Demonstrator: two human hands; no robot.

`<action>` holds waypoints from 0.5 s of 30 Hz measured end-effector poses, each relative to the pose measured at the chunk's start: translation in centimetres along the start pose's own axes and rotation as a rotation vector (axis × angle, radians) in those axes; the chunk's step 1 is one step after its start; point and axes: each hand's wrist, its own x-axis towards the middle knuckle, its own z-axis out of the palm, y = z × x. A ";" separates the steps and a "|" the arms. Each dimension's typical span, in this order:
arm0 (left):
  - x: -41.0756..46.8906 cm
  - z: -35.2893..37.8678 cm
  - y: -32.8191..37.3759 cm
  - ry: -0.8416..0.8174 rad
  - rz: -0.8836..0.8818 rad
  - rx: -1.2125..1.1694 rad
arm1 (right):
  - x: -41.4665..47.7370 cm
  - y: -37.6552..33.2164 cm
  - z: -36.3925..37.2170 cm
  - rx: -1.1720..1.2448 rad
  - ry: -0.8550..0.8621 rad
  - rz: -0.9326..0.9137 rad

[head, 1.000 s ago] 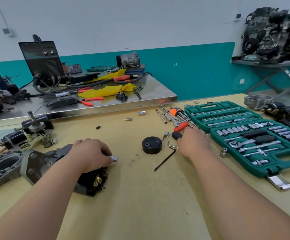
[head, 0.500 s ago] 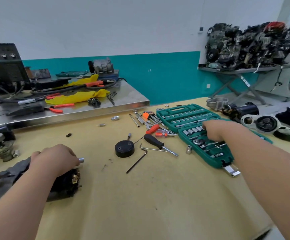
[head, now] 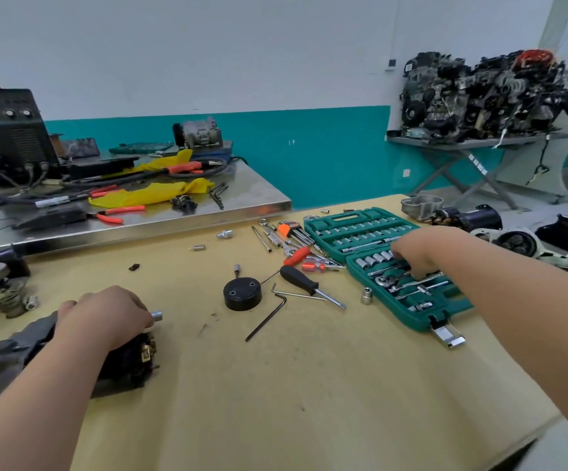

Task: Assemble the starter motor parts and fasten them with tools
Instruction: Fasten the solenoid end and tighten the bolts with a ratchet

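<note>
The wooden workbench (head: 309,385) fills the view, and a steel table (head: 258,195) butts against its far left edge. Toward the far right corner lies the open green socket set case (head: 360,232), its two halves side by side, with rows of sockets in the far half and a ratchet (head: 386,281) and bars in the near half. Any lettering on the case is too small to read.

The starter motor body (head: 129,365), dark with brass terminals showing, lies on its side at the left edge of the workbench. The left hand (head: 105,317) rests on top of it with its fingers curled, and the fingertips pinch a small silver socket (head: 156,315) that pokes out to the right. The right hand (head: 421,253) reaches into the near half of the case with its fingers bent down among the tools. Whether they pinch anything cannot be told.

At mid-bench, between the hands, stands a round black end cap (head: 242,294) with two holes in its top. Just right of it lies a black-handled screwdriver (head: 297,278), its tip pointing toward the case. A black hex key (head: 267,321) lies nearer the front edge. A loose socket (head: 366,295) stands upright just beside the case's near left side. An orange hex key holder (head: 287,229) lies toward the far edge, its print illegible.
</note>
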 end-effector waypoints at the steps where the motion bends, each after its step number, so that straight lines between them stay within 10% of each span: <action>1: 0.0 0.0 0.0 0.001 -0.001 -0.001 | -0.1 0.0 0.0 -0.025 0.004 -0.018; 15: -0.8 -0.1 0.0 0.010 0.015 -0.014 | 0.4 0.2 1.2 -0.117 0.114 -0.097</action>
